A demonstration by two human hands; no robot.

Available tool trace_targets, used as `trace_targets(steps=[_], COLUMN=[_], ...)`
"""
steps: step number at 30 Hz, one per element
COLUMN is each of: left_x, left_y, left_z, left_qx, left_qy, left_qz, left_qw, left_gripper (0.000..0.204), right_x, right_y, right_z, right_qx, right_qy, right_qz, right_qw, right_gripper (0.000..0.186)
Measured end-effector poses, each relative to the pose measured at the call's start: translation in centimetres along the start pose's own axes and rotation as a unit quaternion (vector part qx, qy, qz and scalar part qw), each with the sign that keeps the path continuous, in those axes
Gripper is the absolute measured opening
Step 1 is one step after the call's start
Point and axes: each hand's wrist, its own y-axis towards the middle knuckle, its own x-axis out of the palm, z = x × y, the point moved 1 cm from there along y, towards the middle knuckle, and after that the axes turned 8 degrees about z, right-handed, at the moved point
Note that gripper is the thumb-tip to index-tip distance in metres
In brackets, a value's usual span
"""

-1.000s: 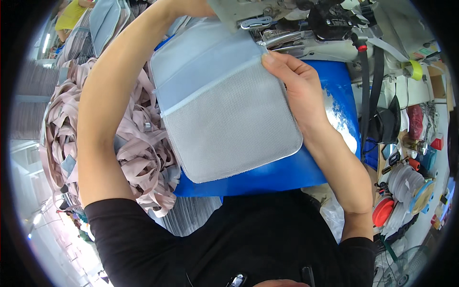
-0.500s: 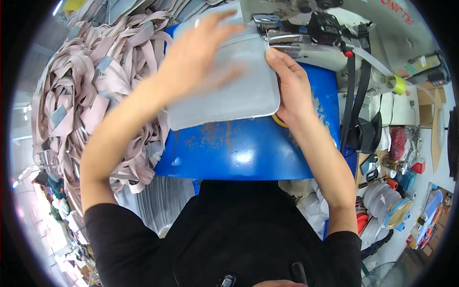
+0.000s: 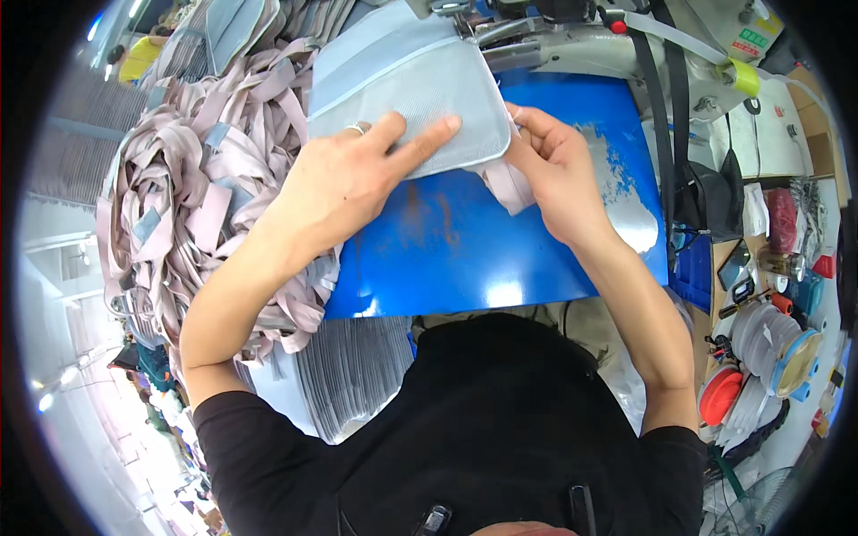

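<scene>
A grey mesh fabric panel (image 3: 429, 98) with rounded corners and a pale band across it lies under the sewing machine's head (image 3: 456, 9), over the blue table. My left hand (image 3: 344, 174), with a ring on one finger, rests on its near left part; thumb and forefinger are spread and the other fingers bend partly out of sight. At the panel's right edge, my right hand (image 3: 559, 170) pinches a pinkish fabric strap (image 3: 506, 186), whose loop hangs out below the near right corner. Whether those fingertips also grip the panel edge, I cannot tell.
A big heap of pinkish straps (image 3: 170, 188) fills the left side. Stacked grey panels (image 3: 353, 371) stand below the blue table (image 3: 429, 259). Black belts (image 3: 657, 134) hang by the machine; spools (image 3: 760, 339) and tools crowd the right.
My left hand has come down from a blurred sweep onto the panel. The panel sits farther up in view, and a pinkish strap now shows by my right hand, which has changed its grip.
</scene>
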Motion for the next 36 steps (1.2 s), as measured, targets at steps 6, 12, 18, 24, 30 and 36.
trace_targets(steps=[6,12,18,24,30,36], left_x=[-2.1,-2.4,-2.6,-2.9,-1.4,0.5], left_y=[2.4,5.5,7.4,8.0,7.6,8.4], left_z=[-2.0,-5.8,-7.6,-5.6,-3.0,1.4], left_qx=[0.056,0.085,0.139,0.110,0.051,-0.061], left_qy=[0.032,0.074,0.115,0.163,0.114,0.069], left_qz=[-0.050,-0.065,-0.015,-0.049,-0.017,0.025], left_qw=[0.997,0.992,0.983,0.979,0.992,0.995], left_gripper=[0.080,0.074,0.060,0.054,0.047,0.039], right_x=[0.3,1.0,1.4,1.6,1.7,1.6], right_y=[2.8,7.2,7.9,8.3,8.2,7.9], right_z=[0.4,1.2,1.5,2.3,2.6,2.4], right_qx=[0.010,-0.012,-0.011,-0.035,-0.042,-0.043], right_qy=[0.042,0.087,0.065,0.058,0.066,0.048], right_qz=[-0.012,-0.009,-0.003,0.019,0.028,0.031], right_qw=[0.999,0.996,0.998,0.998,0.997,0.997], right_gripper=[0.034,0.029,0.024,0.024,0.022,0.021])
